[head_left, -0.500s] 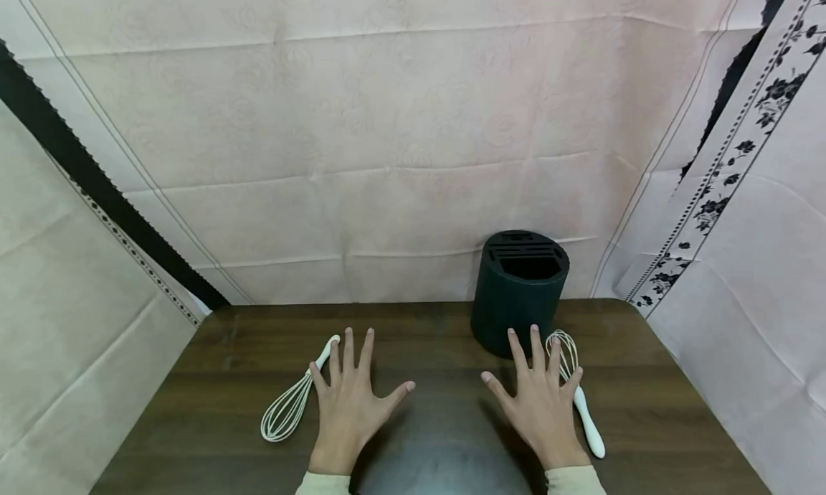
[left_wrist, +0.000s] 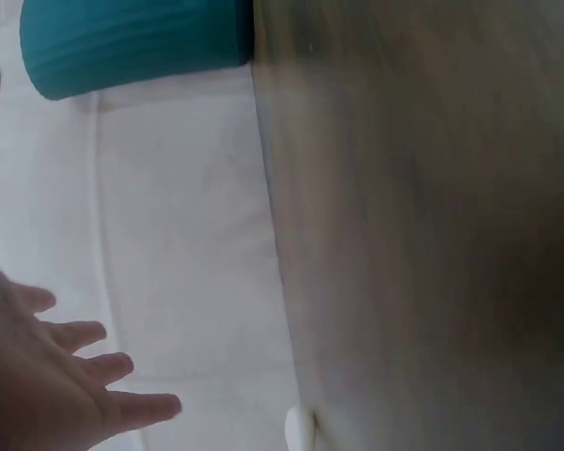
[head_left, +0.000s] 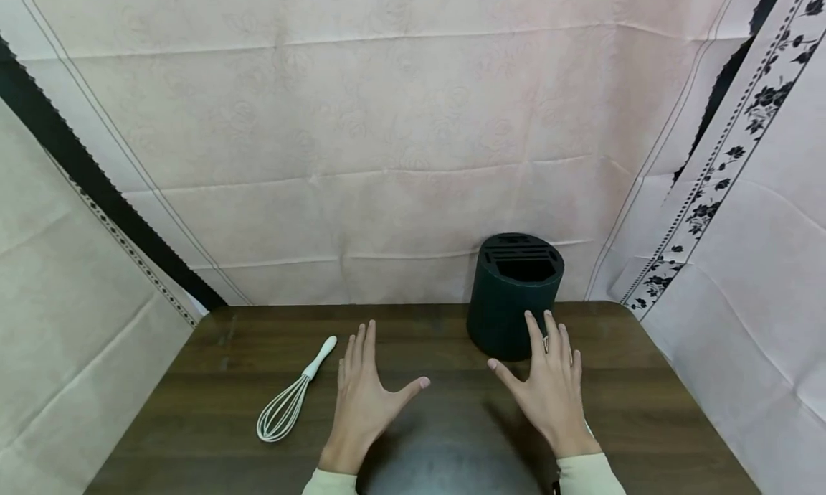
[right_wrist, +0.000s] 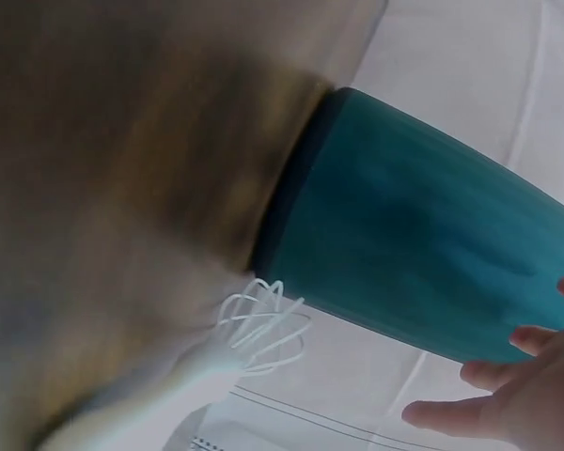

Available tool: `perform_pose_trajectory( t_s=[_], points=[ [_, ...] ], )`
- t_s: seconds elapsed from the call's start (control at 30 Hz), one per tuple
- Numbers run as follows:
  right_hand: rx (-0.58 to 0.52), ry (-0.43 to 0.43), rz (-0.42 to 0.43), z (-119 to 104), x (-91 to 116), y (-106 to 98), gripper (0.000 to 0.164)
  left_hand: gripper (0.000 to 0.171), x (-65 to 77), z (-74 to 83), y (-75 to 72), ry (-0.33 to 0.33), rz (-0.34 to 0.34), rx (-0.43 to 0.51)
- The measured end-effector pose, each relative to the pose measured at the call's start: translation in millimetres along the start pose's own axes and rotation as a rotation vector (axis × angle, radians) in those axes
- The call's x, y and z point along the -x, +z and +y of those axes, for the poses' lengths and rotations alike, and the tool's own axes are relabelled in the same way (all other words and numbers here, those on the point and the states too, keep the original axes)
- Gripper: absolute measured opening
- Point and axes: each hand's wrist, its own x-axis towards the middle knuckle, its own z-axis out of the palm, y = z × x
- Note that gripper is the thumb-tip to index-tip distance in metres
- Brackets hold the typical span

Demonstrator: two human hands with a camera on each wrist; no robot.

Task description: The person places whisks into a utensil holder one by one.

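The right hand (head_left: 548,387) is in front of the dark green utensil holder (head_left: 510,316), between it and the person; its fingers are straight and a little spread, the thumb is stretched apart, and it holds nothing. The left hand (head_left: 364,402) is farther to the left of the holder and also nearer to the person; its thumb stands wide, its fingers are straight, and it holds nothing too. Shadows lie beside the hands, so I judge that both hang above the wooden table (head_left: 432,337) and do not press it.

Beyond the left hand, well to the left of the holder, lies one white wire whisk (head_left: 297,392), its handle end turned toward the back edge. The second white whisk (right_wrist: 214,368) is at the right of the holder, its wire loops just beside the base; whether they touch, I cannot tell. Perhaps one whisk was put on each side so that each hand has one near it. The holder stands upright, probably so that its slotted top is reachable from above.

Only the head view shows these slots and the whole left whisk. There the right hand covers most of the second whisk, while the right wrist view shows its loops and handle. In the left wrist view the left fingertips look clearly separated, but from the head they seem nearly together
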Motion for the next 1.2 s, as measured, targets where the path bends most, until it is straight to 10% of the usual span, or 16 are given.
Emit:
perform_pose_trajectory(
  t_s=[0.47,1.2],
  points=[
    [-0.138,-0.082,0.058,15,-55,-36,0.110,0.123,-0.4,8.4,31.6,-0.110,-0.030,0.417],
    [-0.274,-0.111,-0.191,52,-119,-40,0.111,0.115,-35.0,25.0,67.2,-0.017,-0.215,0.625]
  ],
)
